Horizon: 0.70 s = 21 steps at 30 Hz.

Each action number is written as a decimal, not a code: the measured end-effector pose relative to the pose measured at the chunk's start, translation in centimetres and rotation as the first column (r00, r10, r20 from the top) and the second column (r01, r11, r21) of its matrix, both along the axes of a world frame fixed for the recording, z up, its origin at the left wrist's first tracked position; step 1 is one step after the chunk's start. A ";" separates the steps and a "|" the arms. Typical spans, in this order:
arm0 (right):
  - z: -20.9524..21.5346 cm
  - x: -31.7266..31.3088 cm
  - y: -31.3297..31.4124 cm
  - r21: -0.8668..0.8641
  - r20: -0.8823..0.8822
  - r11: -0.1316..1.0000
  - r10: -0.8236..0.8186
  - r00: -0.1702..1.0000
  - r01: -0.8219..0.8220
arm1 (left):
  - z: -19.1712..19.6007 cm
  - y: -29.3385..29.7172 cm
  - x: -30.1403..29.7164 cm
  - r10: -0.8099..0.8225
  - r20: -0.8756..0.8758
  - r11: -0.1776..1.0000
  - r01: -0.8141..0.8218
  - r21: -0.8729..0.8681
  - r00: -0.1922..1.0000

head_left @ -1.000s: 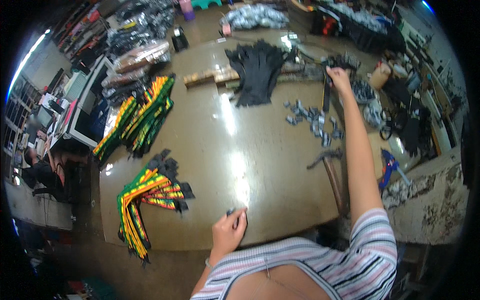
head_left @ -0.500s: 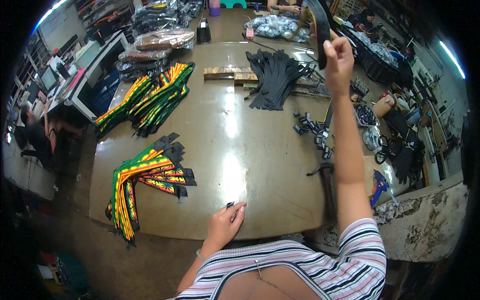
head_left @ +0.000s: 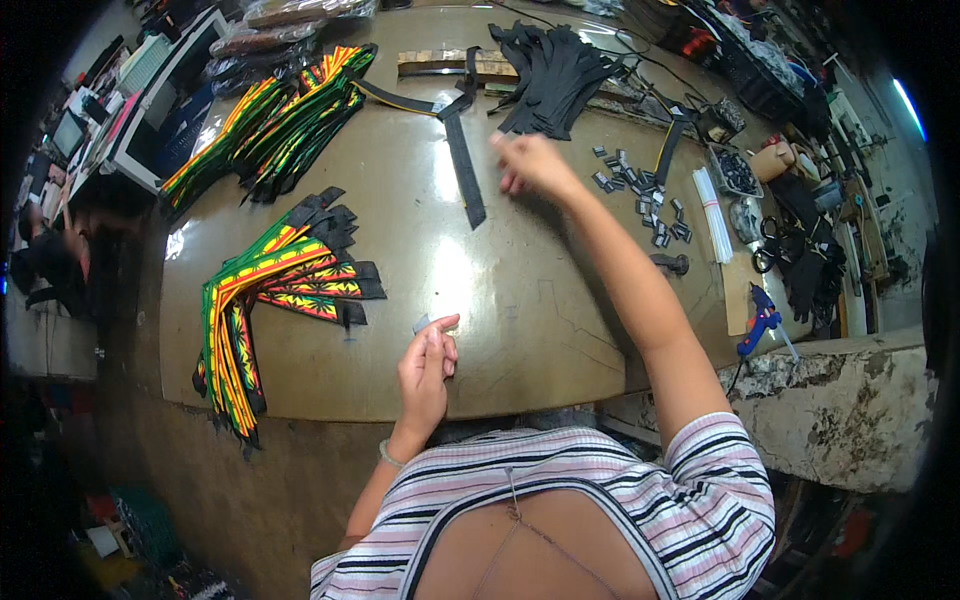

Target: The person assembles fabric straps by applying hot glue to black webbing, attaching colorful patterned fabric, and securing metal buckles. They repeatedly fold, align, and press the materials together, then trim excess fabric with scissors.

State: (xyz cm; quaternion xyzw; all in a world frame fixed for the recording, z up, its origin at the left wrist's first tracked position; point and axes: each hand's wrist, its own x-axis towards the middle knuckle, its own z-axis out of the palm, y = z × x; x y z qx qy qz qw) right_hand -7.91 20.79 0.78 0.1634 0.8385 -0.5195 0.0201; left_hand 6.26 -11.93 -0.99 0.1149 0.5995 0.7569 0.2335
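Note:
My left hand (head_left: pixel 425 375) is over the near part of the table, its fingers closed around a small grey piece (head_left: pixel 421 325) too small to name. Farther off, my right hand (head_left: pixel 540 165) is slightly blurred, index finger stretched out and the others bent, with nothing visible in it. Left of it, a black strap with a yellow edge (head_left: pixel 462 165) lies loose across the table. Just beyond the right hand is a fanned bundle of black strips (head_left: pixel 555 75). Small black metal clips (head_left: pixel 640 185) are scattered to its right.
Patterned green, yellow and red straps (head_left: pixel 265 265) lie at the left, with another pile (head_left: pixel 285 125) behind. A wooden bar (head_left: pixel 450 64) crosses the far table. On the right are white sticks (head_left: pixel 712 215), scissors (head_left: pixel 768 240), a blue glue gun (head_left: pixel 762 318) and a clip tray (head_left: pixel 735 172).
My right hand has come down from high at the far right and let go of the black strap, now on the table. The view has tilted downward; my left hand keeps near the table's front.

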 end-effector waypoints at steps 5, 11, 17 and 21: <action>-1.4 -5.2 7.2 0.487 -0.495 0.614 -0.393 0.775 0.621 | -0.9 -0.3 -2.6 -0.016 0.377 0.928 -0.127 0.352 0.926; -3.0 -6.9 11.2 0.421 -0.397 0.704 -0.424 0.814 0.572 | -1.2 -0.9 -4.0 -0.224 0.511 0.760 -0.179 0.624 0.830; 1.8 -6.2 14.1 -0.730 -0.149 0.663 -0.392 0.908 0.166 | -1.2 -1.6 -4.3 -0.505 0.474 0.476 -0.225 0.850 0.721; 7.1 0.2 10.1 -0.933 -0.248 0.332 -0.321 0.914 -0.137 | -2.0 -2.0 -4.2 -0.577 0.496 0.377 -0.327 0.867 0.649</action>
